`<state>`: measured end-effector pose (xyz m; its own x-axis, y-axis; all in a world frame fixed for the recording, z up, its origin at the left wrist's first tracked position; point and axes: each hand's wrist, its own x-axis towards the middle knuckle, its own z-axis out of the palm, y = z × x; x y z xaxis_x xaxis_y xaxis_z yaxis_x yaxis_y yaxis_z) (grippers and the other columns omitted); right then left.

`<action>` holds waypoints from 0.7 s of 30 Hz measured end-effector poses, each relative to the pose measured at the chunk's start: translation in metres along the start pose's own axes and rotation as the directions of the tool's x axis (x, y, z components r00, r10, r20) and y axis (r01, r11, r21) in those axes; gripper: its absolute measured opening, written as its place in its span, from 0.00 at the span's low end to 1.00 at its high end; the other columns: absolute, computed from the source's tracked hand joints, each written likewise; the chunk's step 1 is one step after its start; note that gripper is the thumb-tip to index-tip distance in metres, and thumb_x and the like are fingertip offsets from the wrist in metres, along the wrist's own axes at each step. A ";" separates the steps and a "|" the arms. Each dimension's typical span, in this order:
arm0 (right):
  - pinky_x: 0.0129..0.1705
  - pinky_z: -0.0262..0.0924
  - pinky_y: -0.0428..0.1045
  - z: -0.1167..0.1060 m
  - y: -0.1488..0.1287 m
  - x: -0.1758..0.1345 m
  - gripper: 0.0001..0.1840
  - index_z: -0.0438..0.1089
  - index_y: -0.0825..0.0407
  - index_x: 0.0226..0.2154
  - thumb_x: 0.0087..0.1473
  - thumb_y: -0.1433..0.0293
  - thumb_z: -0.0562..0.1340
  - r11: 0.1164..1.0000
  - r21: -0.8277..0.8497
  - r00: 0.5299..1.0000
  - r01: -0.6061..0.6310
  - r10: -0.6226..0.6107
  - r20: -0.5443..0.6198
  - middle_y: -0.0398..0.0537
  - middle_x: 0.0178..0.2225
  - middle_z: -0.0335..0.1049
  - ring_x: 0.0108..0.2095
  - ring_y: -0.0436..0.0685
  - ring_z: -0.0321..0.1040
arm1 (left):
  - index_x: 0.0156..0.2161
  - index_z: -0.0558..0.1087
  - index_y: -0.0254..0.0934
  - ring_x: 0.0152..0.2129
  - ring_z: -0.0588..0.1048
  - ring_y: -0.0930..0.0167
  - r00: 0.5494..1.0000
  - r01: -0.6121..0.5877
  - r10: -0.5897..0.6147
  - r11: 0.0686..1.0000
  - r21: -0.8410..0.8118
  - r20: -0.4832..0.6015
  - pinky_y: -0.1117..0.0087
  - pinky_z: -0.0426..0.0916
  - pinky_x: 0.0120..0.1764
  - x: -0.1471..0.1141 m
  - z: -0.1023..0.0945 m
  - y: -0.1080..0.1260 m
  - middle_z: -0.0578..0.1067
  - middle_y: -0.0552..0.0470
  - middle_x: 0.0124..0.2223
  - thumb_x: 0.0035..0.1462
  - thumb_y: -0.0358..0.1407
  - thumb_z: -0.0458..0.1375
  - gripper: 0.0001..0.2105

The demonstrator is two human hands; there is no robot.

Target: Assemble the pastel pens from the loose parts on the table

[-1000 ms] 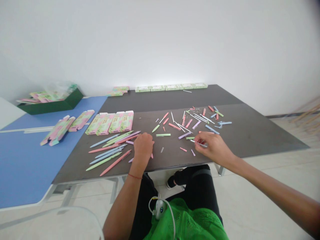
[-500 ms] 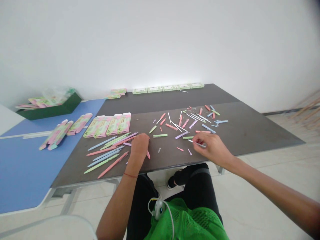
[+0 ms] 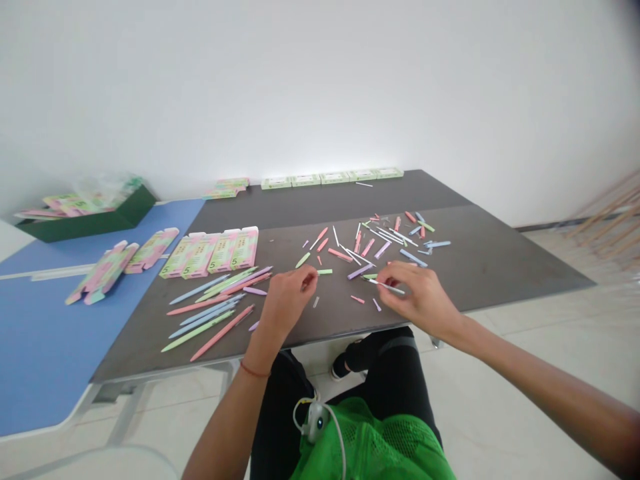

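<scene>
My right hand (image 3: 420, 293) pinches a thin white pen refill (image 3: 390, 287) just above the dark table. Beside its fingertips lie a purple pen barrel (image 3: 360, 272) and a green barrel piece partly covered by the hand. My left hand (image 3: 290, 297) is closed with its fingers curled together, and anything inside them is hidden. Right by its fingertips lies another green barrel (image 3: 325, 271). Left of that hand, assembled pens in pink, blue, green and purple lie in a loose row, among them a pink pen (image 3: 223, 333). A small clear piece (image 3: 316, 302) rests between my hands.
Loose barrels, tips and refills (image 3: 390, 235) are scattered beyond my right hand. Several upright-printed pen boxes (image 3: 245, 248) lie behind the pens. Flat boxes (image 3: 335, 177) line the back edge. At left, a green bin (image 3: 95, 223) and unfolded cartons (image 3: 103, 270) sit on a blue table (image 3: 40, 347).
My left hand has moved right and away from me, toward the green barrel. The pink piece beside it no longer shows. My right hand still holds the refill, shifted slightly left.
</scene>
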<state>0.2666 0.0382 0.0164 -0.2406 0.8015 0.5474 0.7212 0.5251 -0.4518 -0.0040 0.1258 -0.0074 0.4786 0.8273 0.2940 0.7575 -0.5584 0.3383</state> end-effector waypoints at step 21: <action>0.35 0.65 0.51 -0.004 -0.042 0.005 0.07 0.74 0.55 0.39 0.68 0.76 0.60 0.882 -0.337 0.941 0.329 -0.338 0.034 0.51 0.37 0.78 0.35 0.57 0.74 | 0.40 0.79 0.39 0.33 0.78 0.73 0.961 -0.177 0.020 0.809 -0.560 -0.275 0.72 0.71 0.42 -0.044 -0.032 0.054 0.82 0.56 0.36 0.63 0.28 0.64 0.04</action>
<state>0.2380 0.0188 0.0410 -0.4923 0.5862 0.6435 0.7760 0.6304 0.0194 0.0015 0.0573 0.0261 0.3534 0.7672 0.5352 0.2796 -0.6326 0.7222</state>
